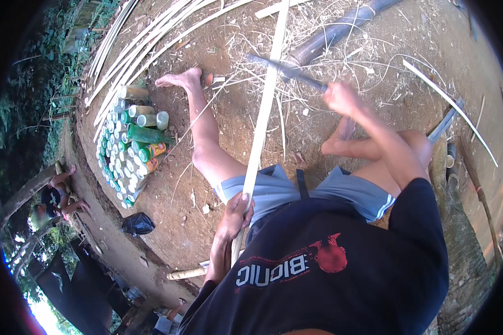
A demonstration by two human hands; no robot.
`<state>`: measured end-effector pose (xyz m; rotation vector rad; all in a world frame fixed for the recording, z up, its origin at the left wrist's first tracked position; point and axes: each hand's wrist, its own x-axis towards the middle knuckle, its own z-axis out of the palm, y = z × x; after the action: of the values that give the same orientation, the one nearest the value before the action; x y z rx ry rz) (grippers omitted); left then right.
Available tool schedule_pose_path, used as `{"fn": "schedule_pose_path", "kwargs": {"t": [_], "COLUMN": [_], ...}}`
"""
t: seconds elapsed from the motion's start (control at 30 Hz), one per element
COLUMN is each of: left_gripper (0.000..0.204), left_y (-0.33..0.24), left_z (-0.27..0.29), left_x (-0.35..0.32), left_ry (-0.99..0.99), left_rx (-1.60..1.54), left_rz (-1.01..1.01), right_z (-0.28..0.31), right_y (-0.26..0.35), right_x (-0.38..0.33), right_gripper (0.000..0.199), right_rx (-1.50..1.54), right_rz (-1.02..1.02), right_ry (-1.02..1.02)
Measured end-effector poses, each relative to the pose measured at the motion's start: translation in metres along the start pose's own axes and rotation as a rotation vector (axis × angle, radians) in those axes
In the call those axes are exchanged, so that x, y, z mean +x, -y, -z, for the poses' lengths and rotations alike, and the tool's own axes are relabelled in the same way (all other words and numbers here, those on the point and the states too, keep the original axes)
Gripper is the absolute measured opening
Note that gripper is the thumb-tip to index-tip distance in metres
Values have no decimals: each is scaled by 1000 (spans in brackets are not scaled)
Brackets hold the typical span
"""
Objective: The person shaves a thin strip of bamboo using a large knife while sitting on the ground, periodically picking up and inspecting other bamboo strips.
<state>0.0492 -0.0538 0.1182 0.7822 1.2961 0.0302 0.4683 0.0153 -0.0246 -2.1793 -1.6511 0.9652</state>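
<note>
My left hand (236, 216) is wrapped round the lower part of a long pale bamboo strip (266, 97), close to my lap. The strip runs up and away between my legs to the far edge of the view. My right hand (341, 99) grips the handle of a long knife (290, 71), slightly blurred. Its blade points left and crosses the strip well beyond my left hand; whether the edge touches the strip I cannot tell. Thin curled shavings (374, 72) lie on the ground around the knife.
A dark pole (332, 36) lies beyond the knife. Long pale strips (145, 47) lie at far left, near a pile of bottles (142, 134). A black plastic bag (138, 224) is nearer. Another person (53, 198) sits at the left. A log (458, 240) lies at right.
</note>
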Motion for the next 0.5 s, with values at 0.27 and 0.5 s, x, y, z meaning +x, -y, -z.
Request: {"fn": "schedule_pose_path", "kwargs": {"t": [0.27, 0.5], "left_gripper": [35, 36], "left_y": [15, 37], "left_z": [20, 51], "left_x": [-31, -50], "left_ry": [37, 80], "left_rx": [-6, -10], "left_rz": [66, 75], "right_z": [14, -3], "right_y": [-33, -35], "right_x": [33, 52], "right_gripper": [19, 22], "right_rx": [33, -159], "right_rz": [-156, 17], "right_ry": [-25, 53]}}
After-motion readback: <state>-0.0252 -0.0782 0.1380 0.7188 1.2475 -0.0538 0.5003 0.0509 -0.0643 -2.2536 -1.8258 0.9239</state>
